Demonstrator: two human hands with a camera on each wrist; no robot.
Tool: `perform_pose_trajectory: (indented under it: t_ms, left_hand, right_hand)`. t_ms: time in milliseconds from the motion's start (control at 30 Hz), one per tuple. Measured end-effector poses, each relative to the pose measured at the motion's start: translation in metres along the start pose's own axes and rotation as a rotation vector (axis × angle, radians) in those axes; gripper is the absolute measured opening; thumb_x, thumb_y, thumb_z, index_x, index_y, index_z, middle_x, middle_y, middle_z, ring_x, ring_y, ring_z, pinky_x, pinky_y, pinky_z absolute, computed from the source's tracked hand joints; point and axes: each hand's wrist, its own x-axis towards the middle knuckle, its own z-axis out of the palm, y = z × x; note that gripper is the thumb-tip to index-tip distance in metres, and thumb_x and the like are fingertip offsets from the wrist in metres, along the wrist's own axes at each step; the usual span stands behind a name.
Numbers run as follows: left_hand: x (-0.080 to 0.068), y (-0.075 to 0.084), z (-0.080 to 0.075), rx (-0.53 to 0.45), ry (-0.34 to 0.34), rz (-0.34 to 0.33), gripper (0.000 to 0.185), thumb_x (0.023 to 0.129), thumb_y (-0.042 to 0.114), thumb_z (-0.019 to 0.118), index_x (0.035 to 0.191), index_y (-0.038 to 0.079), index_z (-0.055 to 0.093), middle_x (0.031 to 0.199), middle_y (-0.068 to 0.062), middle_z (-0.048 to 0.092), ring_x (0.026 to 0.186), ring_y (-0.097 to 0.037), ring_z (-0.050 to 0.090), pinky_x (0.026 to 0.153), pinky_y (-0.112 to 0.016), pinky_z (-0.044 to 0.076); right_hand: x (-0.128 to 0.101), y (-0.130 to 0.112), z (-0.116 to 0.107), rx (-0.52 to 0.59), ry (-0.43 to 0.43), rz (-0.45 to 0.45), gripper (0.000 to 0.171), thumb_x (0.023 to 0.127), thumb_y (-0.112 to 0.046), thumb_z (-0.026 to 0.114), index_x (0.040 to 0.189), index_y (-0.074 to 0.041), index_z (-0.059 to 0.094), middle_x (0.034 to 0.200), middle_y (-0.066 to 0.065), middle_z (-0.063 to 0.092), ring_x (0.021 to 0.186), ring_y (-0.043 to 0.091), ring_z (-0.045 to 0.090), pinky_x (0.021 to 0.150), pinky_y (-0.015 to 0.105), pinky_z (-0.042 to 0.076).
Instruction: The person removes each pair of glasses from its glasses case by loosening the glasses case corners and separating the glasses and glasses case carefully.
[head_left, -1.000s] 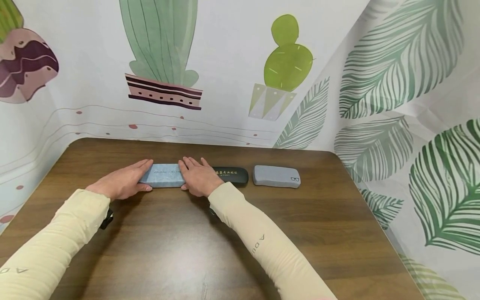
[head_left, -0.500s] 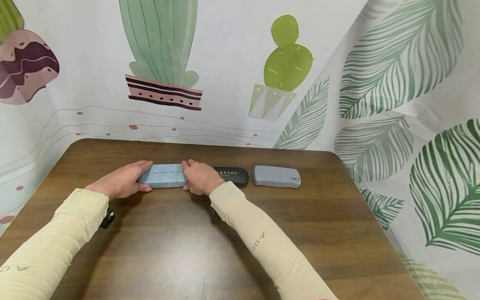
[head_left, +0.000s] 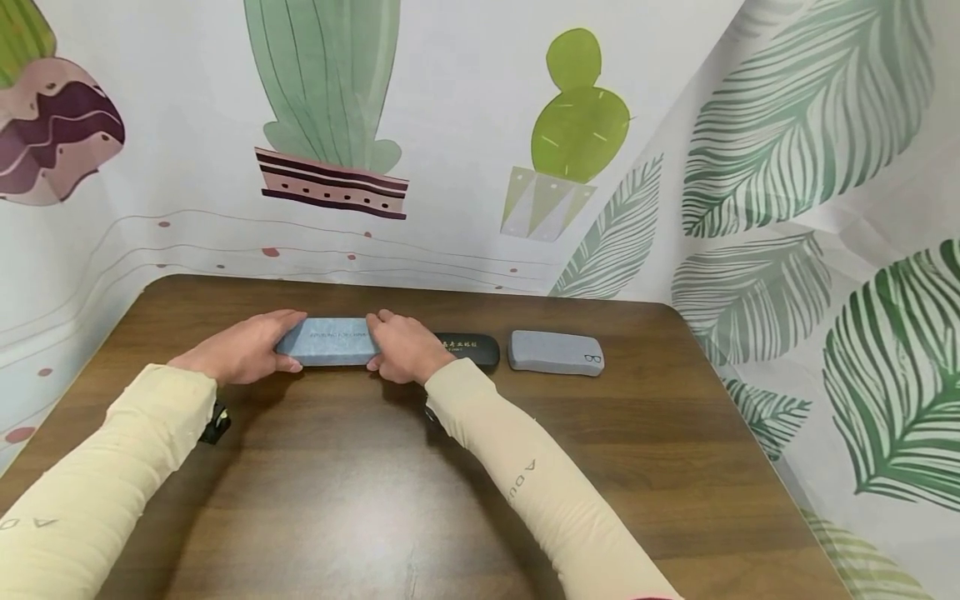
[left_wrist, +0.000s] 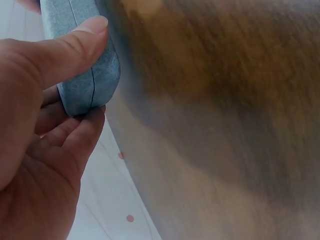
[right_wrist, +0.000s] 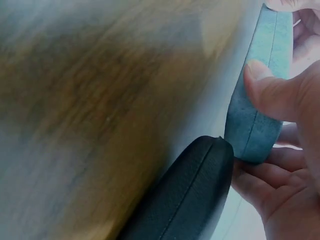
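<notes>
A light blue glasses case with small lettering on its lid is held level between both hands at the back left of the table. My left hand grips its left end, the thumb on the front side and the fingers behind and around the end. At the right end, my right hand pinches it the same way, thumb on the seam side. Close beside that hand lies a black glasses case with gold characters, partly hidden behind the hand in the head view.
A grey glasses case with a small glasses print lies to the right of the black one. The wooden table ends at a back edge, beyond which hangs a cloth printed with cacti and leaves.
The right hand's fingers have curled in over the blue case's right end. Both hands have since raised the case slightly. The black and grey cases stay in place.
</notes>
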Motion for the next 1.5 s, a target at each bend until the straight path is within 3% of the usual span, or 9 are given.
perform_pose_trajectory:
  t_ms: [333, 500, 700, 1000, 1200, 1500]
  left_hand:
    - [-0.002, 0.005, -0.016, -0.02, 0.056, 0.009, 0.082, 0.089, 0.018, 0.082, 0.151, -0.014, 0.039, 0.153, -0.037, 0.045, 0.139, -0.053, 0.048, 0.114, -0.065, 0.038]
    - [-0.004, 0.007, -0.023, -0.054, 0.049, -0.013, 0.083, 0.09, 0.02, 0.081, 0.153, -0.013, 0.038, 0.155, -0.035, 0.044, 0.139, -0.052, 0.048, 0.114, -0.065, 0.038]
    - [-0.008, 0.009, -0.033, -0.084, 0.064, -0.014, 0.084, 0.089, 0.021, 0.082, 0.153, -0.012, 0.038, 0.154, -0.034, 0.045, 0.138, -0.05, 0.05, 0.112, -0.065, 0.04]
    - [-0.016, 0.015, -0.036, -0.078, 0.073, -0.014, 0.083, 0.089, 0.022, 0.083, 0.152, -0.01, 0.04, 0.153, -0.033, 0.048, 0.134, -0.047, 0.054, 0.11, -0.065, 0.042]
    - [-0.028, 0.022, -0.032, -0.036, 0.106, 0.026, 0.083, 0.086, 0.024, 0.085, 0.15, -0.012, 0.044, 0.15, -0.033, 0.052, 0.132, -0.048, 0.057, 0.107, -0.064, 0.046]
    - [-0.037, 0.036, -0.029, -0.046, 0.139, 0.066, 0.081, 0.085, 0.025, 0.086, 0.148, -0.009, 0.048, 0.146, -0.029, 0.058, 0.127, -0.041, 0.063, 0.104, -0.06, 0.05]
  right_hand:
    - [-0.004, 0.007, -0.017, 0.097, 0.096, -0.023, 0.058, 0.095, -0.032, 0.073, 0.143, -0.005, 0.056, 0.13, 0.005, 0.065, 0.114, 0.02, 0.065, 0.104, 0.031, 0.052]
    - [-0.008, 0.009, -0.023, 0.237, 0.134, 0.009, 0.066, 0.093, -0.032, 0.076, 0.149, -0.004, 0.055, 0.142, 0.004, 0.063, 0.125, 0.024, 0.063, 0.11, 0.032, 0.049]
    - [-0.015, 0.01, -0.03, 0.381, 0.214, 0.023, 0.068, 0.09, -0.028, 0.081, 0.148, -0.002, 0.056, 0.146, 0.005, 0.063, 0.126, 0.021, 0.065, 0.107, 0.031, 0.051]
    - [-0.026, 0.008, -0.03, 0.412, 0.264, 0.011, 0.069, 0.085, -0.029, 0.086, 0.145, -0.004, 0.06, 0.141, 0.002, 0.066, 0.115, 0.017, 0.068, 0.102, 0.029, 0.053]
    - [-0.038, 0.005, -0.027, 0.411, 0.277, -0.034, 0.066, 0.086, -0.028, 0.085, 0.142, -0.003, 0.061, 0.134, 0.0, 0.068, 0.108, 0.015, 0.068, 0.097, 0.026, 0.053]
    - [-0.059, 0.005, -0.027, 0.385, 0.302, -0.066, 0.064, 0.087, -0.028, 0.084, 0.141, -0.003, 0.061, 0.132, -0.001, 0.069, 0.103, 0.013, 0.068, 0.095, 0.025, 0.054]
